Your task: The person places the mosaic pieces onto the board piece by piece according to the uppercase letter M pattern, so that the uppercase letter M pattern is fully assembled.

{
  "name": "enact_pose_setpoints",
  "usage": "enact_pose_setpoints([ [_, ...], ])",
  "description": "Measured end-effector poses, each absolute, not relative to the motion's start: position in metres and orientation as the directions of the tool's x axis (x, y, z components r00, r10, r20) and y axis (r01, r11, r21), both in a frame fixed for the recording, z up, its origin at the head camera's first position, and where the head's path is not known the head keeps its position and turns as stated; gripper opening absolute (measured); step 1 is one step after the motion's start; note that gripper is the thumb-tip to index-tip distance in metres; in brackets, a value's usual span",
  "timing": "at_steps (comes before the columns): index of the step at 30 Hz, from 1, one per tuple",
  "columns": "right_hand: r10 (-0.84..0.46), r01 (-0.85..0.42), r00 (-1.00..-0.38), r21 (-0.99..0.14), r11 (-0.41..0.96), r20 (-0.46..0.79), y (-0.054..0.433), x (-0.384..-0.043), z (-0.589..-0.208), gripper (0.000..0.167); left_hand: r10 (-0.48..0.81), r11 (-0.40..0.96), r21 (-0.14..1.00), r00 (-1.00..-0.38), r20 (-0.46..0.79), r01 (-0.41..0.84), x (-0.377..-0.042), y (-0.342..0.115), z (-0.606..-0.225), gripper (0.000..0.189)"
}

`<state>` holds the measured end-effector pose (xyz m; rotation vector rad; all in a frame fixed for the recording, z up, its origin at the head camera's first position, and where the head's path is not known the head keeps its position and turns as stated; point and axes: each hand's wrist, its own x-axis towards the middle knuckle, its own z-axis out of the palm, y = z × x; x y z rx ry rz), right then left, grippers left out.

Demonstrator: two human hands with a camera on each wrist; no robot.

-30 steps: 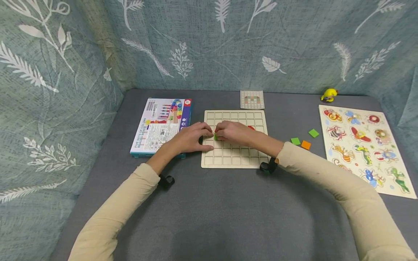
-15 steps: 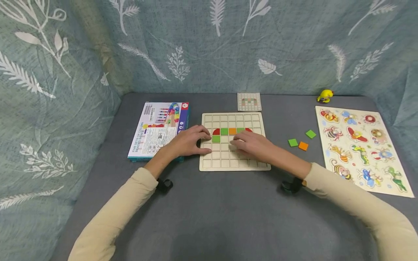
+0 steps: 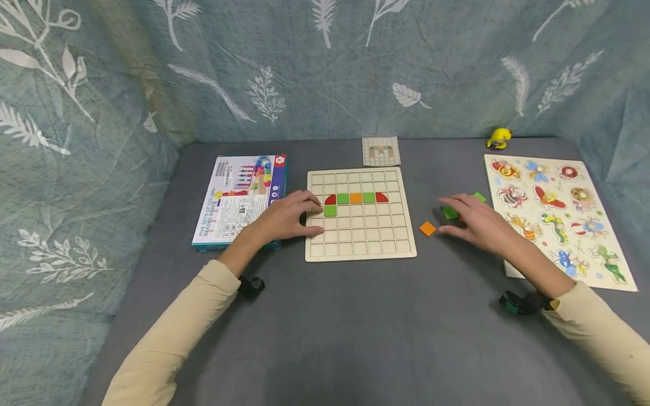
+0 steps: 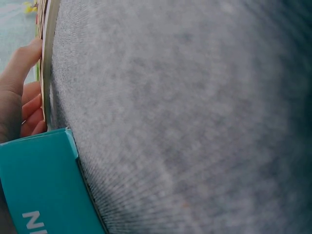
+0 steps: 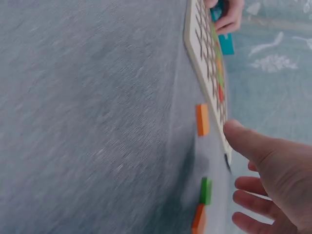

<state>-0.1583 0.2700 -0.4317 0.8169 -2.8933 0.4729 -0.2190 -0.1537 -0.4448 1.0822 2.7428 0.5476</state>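
A wooden grid board (image 3: 358, 248) bears a row of tiles: a red rounded piece (image 3: 330, 199), a green square, an orange square (image 3: 356, 198), another green and a second red piece (image 3: 382, 197). One green square tile (image 3: 330, 211) sits below the left red piece. My left hand (image 3: 286, 217) rests at the board's left edge, thumb and fingers spread apart. To the right of the board, my right hand (image 3: 474, 221) is over loose tiles, fingers extended, holding nothing. A green tile (image 3: 449, 212) shows by its fingertips, and an orange tile (image 3: 427, 228) lies left of its thumb.
Behind the board lies a small pattern card (image 3: 381, 151). A boxed toy set (image 3: 236, 197) is at the left, partly behind the left hand. At the right are an insect puzzle board (image 3: 563, 220) and a yellow toy figure (image 3: 499, 138). Another orange tile (image 5: 199, 219) shows in the right wrist view.
My right hand has let go of the green tile on the board and moved right to the loose tiles. An orange tile near the board has come into view. My left hand stays at the board's edge.
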Motion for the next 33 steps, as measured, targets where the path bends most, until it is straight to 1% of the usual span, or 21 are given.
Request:
enact_pose_setpoints([
  [2, -0.504, -0.533, -0.846, -0.270, 0.802, 0.173, 0.273, -0.159, -0.431, 0.060, 0.680, 0.678, 0.380, -0.733, 0.000, 0.629, -0.219, -0.155, -0.444, 0.049],
  [4, -0.530, -0.559, -0.829, -0.271, 0.784, 0.177, 0.274, -0.158, -0.433, 0.055, 0.680, 0.677, 0.381, -0.733, 0.001, 0.629, -0.220, -0.156, -0.443, 0.049],
  [11, -0.655, -0.683, -0.730, -0.260, 0.683, 0.195, 0.262, -0.151, -0.441, 0.036, 0.690, 0.663, 0.390, -0.723, 0.013, 0.639, -0.221, -0.156, -0.443, 0.049],
  [17, -0.685, -0.706, -0.705, -0.280, 0.650, 0.186, 0.251, -0.154, -0.442, 0.021, 0.688, 0.664, 0.389, -0.725, 0.018, 0.639, -0.224, -0.155, -0.444, 0.049],
  [22, -0.718, -0.729, -0.676, -0.299, 0.616, 0.167, 0.249, -0.158, -0.443, 0.020, 0.685, 0.670, 0.385, -0.729, 0.010, 0.635, -0.222, -0.157, -0.445, 0.049],
  [29, -0.749, -0.810, -0.586, -0.245, 0.533, 0.308, 0.250, -0.161, -0.451, 0.022, 0.692, 0.662, 0.390, -0.722, 0.011, 0.640, -0.220, -0.157, -0.446, 0.048],
  [33, -0.758, -0.823, -0.568, -0.232, 0.519, 0.320, 0.252, -0.163, -0.453, 0.023, 0.686, 0.667, 0.394, -0.727, 0.004, 0.632, -0.219, -0.156, -0.445, 0.048],
])
